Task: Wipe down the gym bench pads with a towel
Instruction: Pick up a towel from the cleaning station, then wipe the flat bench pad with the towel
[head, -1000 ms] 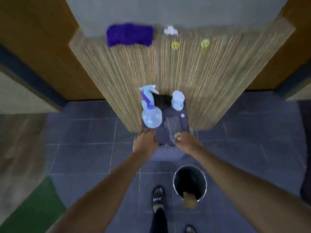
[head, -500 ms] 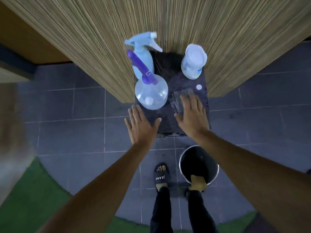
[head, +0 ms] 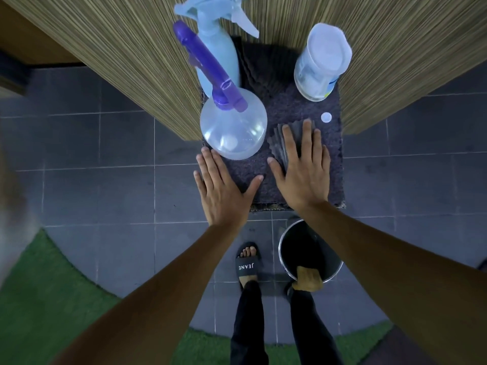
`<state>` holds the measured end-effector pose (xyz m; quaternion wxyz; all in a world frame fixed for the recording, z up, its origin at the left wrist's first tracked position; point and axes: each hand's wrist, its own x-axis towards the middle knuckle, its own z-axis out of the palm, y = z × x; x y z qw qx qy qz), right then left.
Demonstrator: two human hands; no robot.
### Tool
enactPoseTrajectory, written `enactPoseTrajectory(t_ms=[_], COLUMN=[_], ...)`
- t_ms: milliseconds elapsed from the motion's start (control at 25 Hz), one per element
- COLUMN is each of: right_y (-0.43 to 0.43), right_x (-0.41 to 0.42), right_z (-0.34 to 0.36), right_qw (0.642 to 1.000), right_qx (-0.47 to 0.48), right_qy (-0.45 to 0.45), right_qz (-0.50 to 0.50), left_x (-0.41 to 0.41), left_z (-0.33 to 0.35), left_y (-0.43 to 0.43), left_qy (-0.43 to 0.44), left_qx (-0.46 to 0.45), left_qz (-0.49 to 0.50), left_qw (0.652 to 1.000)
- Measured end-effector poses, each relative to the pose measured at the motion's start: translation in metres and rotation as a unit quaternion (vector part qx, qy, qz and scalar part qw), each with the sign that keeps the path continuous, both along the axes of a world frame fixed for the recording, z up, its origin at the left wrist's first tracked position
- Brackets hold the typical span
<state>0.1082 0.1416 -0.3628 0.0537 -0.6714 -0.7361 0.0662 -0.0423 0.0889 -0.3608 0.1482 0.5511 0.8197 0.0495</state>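
"What had shifted?"

"Both hands had slid further up the dark purple fuzzy mat (head: 290,106). The left hand (head: 224,191) lay flat and spread, holding nothing, fingertips by the round clear spray bottle (head: 233,130)."

"Counts?"

"Two spray bottles: that one and a pale blue plastic spray bottle (head: 218,56) behind it. One white-lidded clear jar (head: 320,64), one small white cap (head: 326,117)."

"The towel?"

"One folded grey ribbed towel (head: 279,143), edges fanned, lay on the mat under the right hand (head: 303,175), whose straight fingers pressed it without gripping."

We see a small grey ribbed towel (head: 277,142) lying flat on the dark purple fuzzy pad (head: 290,101), beneath our flat right hand (head: 303,177).
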Motion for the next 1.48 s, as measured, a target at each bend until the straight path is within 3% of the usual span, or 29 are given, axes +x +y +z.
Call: enactPoseTrajectory(t_ms=[240, 400, 520, 680, 840, 920, 1040, 1160, 1320, 1480], right_y=[0.004, 0.007, -0.002, -0.024, -0.057, -0.074, -0.102, -0.136, -0.198, -0.279], right_x=[0.001, 0.020, 0.032, 0.050, 0.092, 0.117, 0.163, 0.225, 0.333, 0.459], right_z=[-0.006, 0.039, 0.093, 0.167, 0.238, 0.266, 0.303, 0.329, 0.353, 0.366], right_qw=[0.998, 0.952, 0.912, 0.791, 0.574, 0.509, 0.502, 0.528, 0.494, 0.519], right_qx=[0.016, -0.091, -0.131, -0.106, -0.095, -0.103, -0.087, -0.050, 0.036, 0.100], right_qy=[0.065, 0.290, 0.367, 0.548, 0.741, 0.790, 0.796, 0.782, 0.802, 0.751], right_qz=[-0.005, -0.036, -0.126, -0.251, -0.337, -0.327, -0.326, -0.326, -0.333, -0.395], left_x=[0.000, -0.010, -0.009, 0.013, 0.049, 0.075, 0.133, 0.207, 0.324, 0.465], left_z=[0.003, 0.035, 0.079, 0.148, 0.213, 0.244, 0.289, 0.322, 0.347, 0.361], left_y=[0.002, 0.003, -0.004, -0.015, 0.003, 0.015, 0.024, 0.017, -0.013, -0.065], left_qy=[-0.009, -0.059, -0.030, -0.010, -0.008, -0.008, -0.021, -0.001, -0.011, -0.015], left_qx=[-0.010, -0.093, -0.135, -0.118, -0.061, -0.023, 0.014, 0.041, 0.056, 0.068], left_qz=[0.000, -0.018, -0.094, -0.215, -0.283, -0.310, -0.353, -0.416, -0.502, -0.585], left_qw=[1.000, 0.994, 0.986, 0.969, 0.957, 0.950, 0.935, 0.908, 0.863, 0.808])
